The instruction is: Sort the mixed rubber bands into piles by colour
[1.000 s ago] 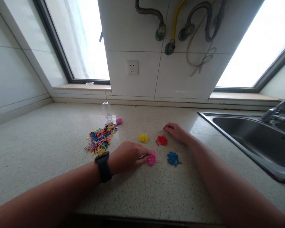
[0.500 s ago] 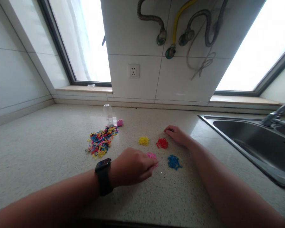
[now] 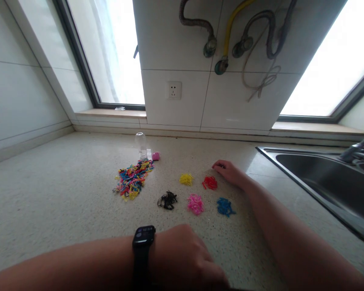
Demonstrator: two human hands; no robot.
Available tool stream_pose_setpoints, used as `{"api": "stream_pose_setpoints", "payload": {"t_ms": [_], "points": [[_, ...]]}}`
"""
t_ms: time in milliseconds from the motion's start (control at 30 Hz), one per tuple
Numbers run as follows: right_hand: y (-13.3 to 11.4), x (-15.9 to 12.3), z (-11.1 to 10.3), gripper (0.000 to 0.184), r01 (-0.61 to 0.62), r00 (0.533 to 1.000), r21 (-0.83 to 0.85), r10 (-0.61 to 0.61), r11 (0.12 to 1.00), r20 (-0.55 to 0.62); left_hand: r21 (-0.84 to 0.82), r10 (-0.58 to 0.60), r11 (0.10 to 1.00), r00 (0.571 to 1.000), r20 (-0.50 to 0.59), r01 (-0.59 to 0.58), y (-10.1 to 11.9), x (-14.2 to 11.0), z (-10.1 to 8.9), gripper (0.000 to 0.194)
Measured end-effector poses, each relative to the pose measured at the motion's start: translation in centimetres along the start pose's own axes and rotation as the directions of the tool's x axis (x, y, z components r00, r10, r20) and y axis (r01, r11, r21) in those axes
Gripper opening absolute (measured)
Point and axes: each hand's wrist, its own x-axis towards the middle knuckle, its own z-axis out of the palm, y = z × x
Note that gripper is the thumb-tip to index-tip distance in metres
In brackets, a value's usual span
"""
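Observation:
My left hand (image 3: 189,256), with a black smartwatch (image 3: 144,242) on its wrist, is low at the front edge of the picture. Its fingers look curled and its fingertips are hidden. Just beyond it lie a pink pile of small rubber bands (image 3: 195,204), a black pile (image 3: 168,200) and a blue pile (image 3: 225,207). Resting on the counter, my right hand (image 3: 230,173) has its fingers curled in; what they hold, if anything, cannot be made out. Nearest to it is a red pile of bands (image 3: 210,182), with a yellow pile (image 3: 186,179) farther left.
A mixed heap of coloured bands (image 3: 132,180) spreads on the left of the speckled counter (image 3: 63,194). Behind it are a clear bottle (image 3: 140,145) and a pink cap (image 3: 155,156). At right is a steel sink (image 3: 321,178) with a faucet (image 3: 358,149).
My left hand has drawn back from the pink pile toward the front edge, uncovering the pink and black piles. My right hand stays beside the red pile. The view has shifted slightly.

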Motion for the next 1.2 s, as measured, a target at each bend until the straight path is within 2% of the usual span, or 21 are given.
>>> {"api": "stream_pose_setpoints", "payload": {"t_ms": [100, 233, 433, 600, 733, 867, 967, 1100, 1200], "points": [[0.0, 0.0, 0.1, 0.026, -0.004, 1.0, 0.016, 0.004, 1.0, -0.007, -0.08, -0.006, 0.997, 1.0, 0.008, 0.007, -0.1, -0.1, 0.2, 0.021], [0.1, 0.0, 0.1, 0.024, 0.036, 0.999, 0.054, -0.034, 0.998, -0.026, -0.093, 0.01, 0.996, 1.0, -0.002, -0.01, -0.4, -0.3, 0.5, 0.02], [-0.1, 0.0, -0.1, 0.026, 0.053, 0.997, 0.072, -0.05, 0.996, -0.055, -0.168, -0.032, 0.986, 0.998, -0.046, 0.024, -0.8, -0.2, 0.6, 0.018], [-0.3, -0.1, -0.2, 0.025, 0.059, 0.997, 0.109, -0.052, 0.992, -0.065, -0.166, -0.023, 0.986, 0.999, -0.042, 0.016, -0.8, -0.2, 0.5, 0.018], [-1.5, 0.0, -0.6, 0.028, 0.027, 0.99, 0.192, 0.0, 0.981, -0.14, -0.134, -0.012, 0.991, 1.0, -0.008, 0.011, -0.8, -0.3, 0.3, 0.017], [-5.8, 1.4, -1.1, 0.028, 0.111, 0.979, 0.248, -0.063, 0.962, -0.191, -0.085, 0.012, 0.996, 1.0, 0.015, -0.011, -0.8, -0.3, 0.2, 0.019], [-11.0, 3.2, -0.7, 0.025, 0.241, 0.969, 0.171, -0.226, 0.955, -0.099, -0.106, 0.032, 0.994, 0.999, -0.004, -0.032, -1.0, -0.3, 0.3, 0.021], [-17.3, 5.2, 1.9, 0.018, 0.378, 0.923, 0.015, -0.378, 0.926, 0.066, -0.155, 0.07, 0.985, 0.998, -0.012, -0.071, -1.2, -0.4, 0.2, 0.026], [-20.0, 6.1, 5.1, 0.016, 0.475, 0.864, -0.034, -0.46, 0.879, 0.205, -0.143, 0.093, 0.986, 0.995, 0.034, -0.087, -1.2, -0.4, 0.0, 0.028]]}}
